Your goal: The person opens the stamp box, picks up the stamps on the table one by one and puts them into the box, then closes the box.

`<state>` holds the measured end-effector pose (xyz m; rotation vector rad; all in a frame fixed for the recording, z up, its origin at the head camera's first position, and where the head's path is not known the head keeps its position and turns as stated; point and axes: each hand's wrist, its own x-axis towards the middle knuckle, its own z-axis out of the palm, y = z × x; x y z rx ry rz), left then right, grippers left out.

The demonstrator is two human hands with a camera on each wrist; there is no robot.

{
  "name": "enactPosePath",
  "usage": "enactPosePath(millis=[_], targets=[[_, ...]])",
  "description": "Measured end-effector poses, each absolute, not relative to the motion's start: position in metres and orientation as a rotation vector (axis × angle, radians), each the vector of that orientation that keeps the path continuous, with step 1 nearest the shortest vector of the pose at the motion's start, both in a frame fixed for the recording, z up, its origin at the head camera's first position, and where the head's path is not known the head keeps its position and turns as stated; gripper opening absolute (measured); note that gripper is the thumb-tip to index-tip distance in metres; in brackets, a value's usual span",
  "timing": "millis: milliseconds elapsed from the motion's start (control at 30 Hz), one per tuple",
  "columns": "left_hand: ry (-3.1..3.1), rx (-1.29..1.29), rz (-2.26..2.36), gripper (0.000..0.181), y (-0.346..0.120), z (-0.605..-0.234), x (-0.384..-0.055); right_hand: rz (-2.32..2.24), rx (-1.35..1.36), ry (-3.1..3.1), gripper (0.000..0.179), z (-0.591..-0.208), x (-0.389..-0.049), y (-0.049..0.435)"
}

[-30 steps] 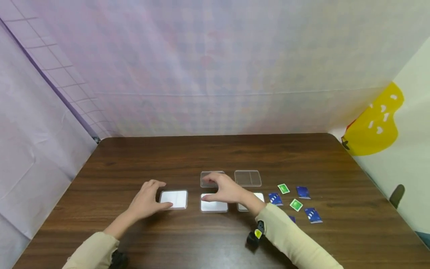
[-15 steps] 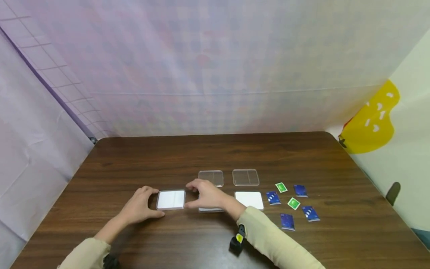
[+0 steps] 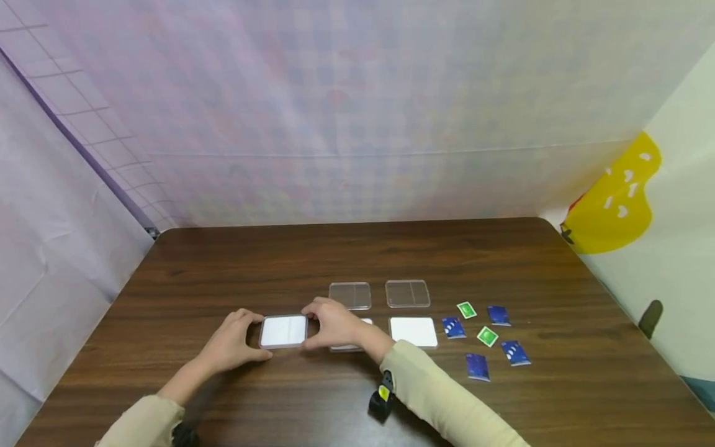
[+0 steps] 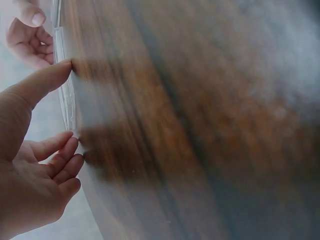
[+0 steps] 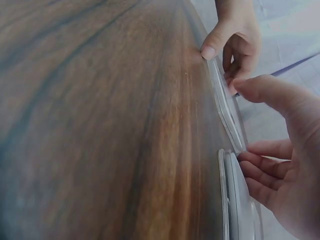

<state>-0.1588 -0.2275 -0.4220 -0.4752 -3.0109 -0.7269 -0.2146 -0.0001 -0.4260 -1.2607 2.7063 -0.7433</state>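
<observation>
A white square case point(image 3: 283, 331) lies flat on the brown table point(image 3: 346, 254), left of centre. My left hand point(image 3: 246, 335) grips its left edge, thumb at the near side and fingers at the far corner. On the opposite edge, my right hand point(image 3: 321, 326) holds it the same way. The left wrist view has my left hand point(image 4: 35, 165) with its thumb against the case's thin rim point(image 4: 65, 100). From the right wrist, my right hand point(image 5: 280, 150) curls around the case's edge point(image 5: 227, 115), across from the left hand point(image 5: 235, 40).
A second white case point(image 3: 365, 321) sits partly under my right wrist, and a third point(image 3: 413, 331) lies further right. Two clear lids point(image 3: 350, 295) point(image 3: 408, 293) lie behind them. Small green packets point(image 3: 488, 336) and blue packets point(image 3: 515, 352) are scattered at the right.
My right hand has moved left, from over the middle case and clear lid to the right edge of the left white case. The left hand stays on that case.
</observation>
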Motion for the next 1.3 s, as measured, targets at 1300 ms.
enactPosePath(millis=[1300], targets=[[-2.941,-0.498,-0.72,0.057,-0.227,-0.429,-0.154,-0.556,-1.218,2.792,0.057,-0.426,-0.207,-0.015]])
